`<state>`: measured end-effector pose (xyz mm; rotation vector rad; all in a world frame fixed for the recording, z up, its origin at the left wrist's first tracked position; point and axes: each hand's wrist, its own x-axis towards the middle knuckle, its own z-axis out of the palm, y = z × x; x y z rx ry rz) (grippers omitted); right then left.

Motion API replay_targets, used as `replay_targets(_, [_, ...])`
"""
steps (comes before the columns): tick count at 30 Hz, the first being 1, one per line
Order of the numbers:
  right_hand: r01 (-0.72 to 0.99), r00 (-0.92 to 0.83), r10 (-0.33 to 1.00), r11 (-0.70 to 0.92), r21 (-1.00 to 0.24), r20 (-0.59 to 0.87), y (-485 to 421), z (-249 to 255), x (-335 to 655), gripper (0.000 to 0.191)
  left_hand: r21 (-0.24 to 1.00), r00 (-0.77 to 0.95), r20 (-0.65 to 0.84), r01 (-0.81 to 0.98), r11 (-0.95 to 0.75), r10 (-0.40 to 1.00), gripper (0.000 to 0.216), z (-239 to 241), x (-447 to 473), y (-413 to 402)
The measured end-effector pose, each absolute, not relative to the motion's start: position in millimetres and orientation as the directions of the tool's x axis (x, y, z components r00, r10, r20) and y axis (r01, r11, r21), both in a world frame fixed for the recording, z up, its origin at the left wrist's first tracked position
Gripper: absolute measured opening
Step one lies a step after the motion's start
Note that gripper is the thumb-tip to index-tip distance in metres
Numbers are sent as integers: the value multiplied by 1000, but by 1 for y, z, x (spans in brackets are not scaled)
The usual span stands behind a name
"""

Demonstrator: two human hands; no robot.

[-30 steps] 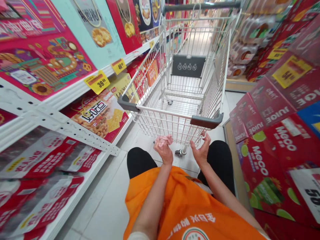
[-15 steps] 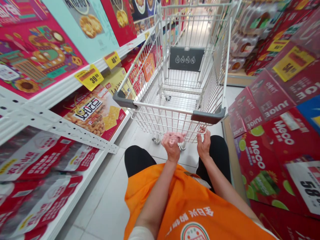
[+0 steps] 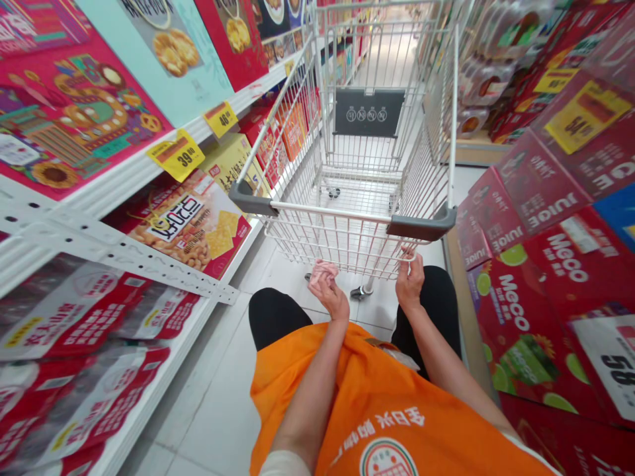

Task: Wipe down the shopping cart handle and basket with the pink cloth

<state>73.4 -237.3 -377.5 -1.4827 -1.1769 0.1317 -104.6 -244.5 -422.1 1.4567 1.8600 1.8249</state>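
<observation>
A white wire shopping cart with dark grey corner pieces stands in front of my knees, its basket showing only bare wire. My left hand is closed around a crumpled pink cloth, just below the basket's near lower edge at the left. At the right, my right hand has its fingers curled around the bottom corner wires of the cart. A dark grey panel with round white symbols is fixed inside the cart's far end.
Shelves with boxed snacks and yellow price tags run along the left. Shrink-wrapped bottles fill the lower left shelf. Stacked red drink cartons stand close on the right. Cart casters rest on the tiled floor.
My left hand has moved slightly left with the pink cloth, away from the basket's front wires. My right hand stays at the cart's corner; the cart appears shifted a little right.
</observation>
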Motion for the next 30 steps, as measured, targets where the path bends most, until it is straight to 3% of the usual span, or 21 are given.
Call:
replay_targets(3, [566,507,682,199,-800,528,-236,-380,76,38,824,-488,513,510,-247,706,31,-411,-106,-240])
replay_targets(7, [561,524,676,183,-807,518,-235,-381,81,38,873,-493,455,408,-265,742,45,-408,-93,-243])
replay_targets(13, [558,529,670,187,-809,520,-235,-378,85,36,993,-596,116,53,-106,794,68,-390,-100,-246])
replay_targets(17, [552,537,670,181,-814,513,-235,-378,84,37,952,-425,-155,-306,20,892,62,-369,-109,-248])
replay_targets(19, [554,533,675,177,-813,510,-235,-378,84,38,919,-383,-235,-387,76,893,62,-364,-110,-248])
replay_targets(22, [561,516,685,183,-807,514,-235,-379,85,38,922,-455,-249,-383,65,855,59,-362,-112,-250])
replay_targets(26, [568,491,698,197,-799,522,-236,-378,85,37,950,-563,-120,-306,-71,818,53,-352,-117,-255])
replay_targets(30, [571,479,704,205,-795,525,-236,-378,83,38,944,-457,-52,-312,-105,888,37,-329,-119,-264])
